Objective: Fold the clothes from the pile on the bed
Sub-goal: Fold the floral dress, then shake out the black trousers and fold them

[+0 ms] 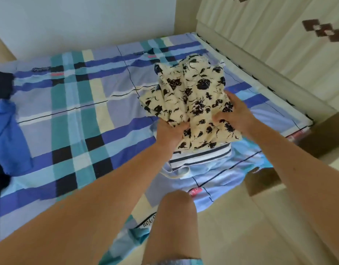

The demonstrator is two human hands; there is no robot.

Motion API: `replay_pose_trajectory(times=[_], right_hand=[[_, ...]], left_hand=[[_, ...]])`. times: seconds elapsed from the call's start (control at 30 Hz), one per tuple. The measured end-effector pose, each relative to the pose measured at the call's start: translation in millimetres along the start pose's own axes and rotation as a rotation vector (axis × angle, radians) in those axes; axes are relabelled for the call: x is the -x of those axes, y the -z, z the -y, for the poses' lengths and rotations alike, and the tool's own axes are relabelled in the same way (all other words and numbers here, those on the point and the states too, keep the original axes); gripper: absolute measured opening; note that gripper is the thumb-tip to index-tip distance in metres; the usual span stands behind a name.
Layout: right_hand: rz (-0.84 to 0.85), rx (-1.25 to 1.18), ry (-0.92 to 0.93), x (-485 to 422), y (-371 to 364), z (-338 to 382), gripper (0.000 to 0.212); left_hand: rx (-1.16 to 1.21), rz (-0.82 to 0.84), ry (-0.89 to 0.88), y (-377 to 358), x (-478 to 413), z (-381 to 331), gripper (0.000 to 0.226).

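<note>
**Item 1. Floral garment** [191, 100]. Cream with black flowers, gathered into a thick, rumpled bundle rather than a flat fold. It sits over the right half of the bed [79, 104], directly above item 2. Whether it rests on item 2 or is held just clear cannot be told.

**Item 2. Striped garment** [201, 155]. White with dark stripes, lying flat and squared on the plaid sheet, its near edge showing from under item 1. Judged finished.

**Item 3. Blue garment** [6, 134]. Loose and spread at the left edge of the bed, well apart from items 1 and 2. Not folded.

**Item 4. Dark garment** [1, 85]. Crumpled at the far left, just beyond item 3. Not folded.

**Progress.** Judged partway: one piece folded, one in hand and at least two waiting on the left.

**Left grip** [170, 132]. Narrow, with the fingers curled into the near left edge of the floral garment and cloth bunched in the fist.

**Right grip** [235, 113]. Closed round the right side of the same garment. The thumb presses on top and the fingers are tucked beneath, out of sight.
</note>
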State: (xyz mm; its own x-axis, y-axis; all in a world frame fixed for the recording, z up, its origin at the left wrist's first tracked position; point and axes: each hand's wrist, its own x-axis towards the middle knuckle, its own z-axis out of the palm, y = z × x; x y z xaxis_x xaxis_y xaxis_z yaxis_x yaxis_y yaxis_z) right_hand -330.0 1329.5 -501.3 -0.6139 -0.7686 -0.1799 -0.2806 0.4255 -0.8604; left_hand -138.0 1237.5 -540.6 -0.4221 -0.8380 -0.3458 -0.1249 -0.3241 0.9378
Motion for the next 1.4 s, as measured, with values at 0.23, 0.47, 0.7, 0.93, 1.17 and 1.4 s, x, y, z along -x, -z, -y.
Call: replay_pose_trajectory(times=[0.23,0.47,0.7,0.93,1.17,1.4], right_hand=[[0.014,0.466,-0.197,-18.9,-34.9,-101.4,0.093],[-0.039,0.872,0.094,-23.6,-84.6,-59.7,0.073],[0.088,0.973,0.150,-13.5,-104.8,-31.5,0.080],[0.116,0.804,0.313,12.1,-159.7,49.1,0.084],[0.217,0.651,0.427,51.8,-234.4,109.0,0.081],[0.449,0.605,0.504,110.7,-372.0,146.6,0.080]], left_hand=[[-0.549,-0.086,0.195,-6.1,-19.8,70.5,0.081],[-1.313,0.381,-0.714,4.9,-21.4,54.1,0.086],[-1.312,0.455,-0.510,31.9,-22.0,41.9,0.077],[-1.149,0.132,-0.475,125.0,2.0,0.2,0.074],[-1.167,-0.136,-0.300,273.3,40.5,2.4,0.073],[-1.153,-0.360,0.041,443.1,107.7,53.7,0.054]])
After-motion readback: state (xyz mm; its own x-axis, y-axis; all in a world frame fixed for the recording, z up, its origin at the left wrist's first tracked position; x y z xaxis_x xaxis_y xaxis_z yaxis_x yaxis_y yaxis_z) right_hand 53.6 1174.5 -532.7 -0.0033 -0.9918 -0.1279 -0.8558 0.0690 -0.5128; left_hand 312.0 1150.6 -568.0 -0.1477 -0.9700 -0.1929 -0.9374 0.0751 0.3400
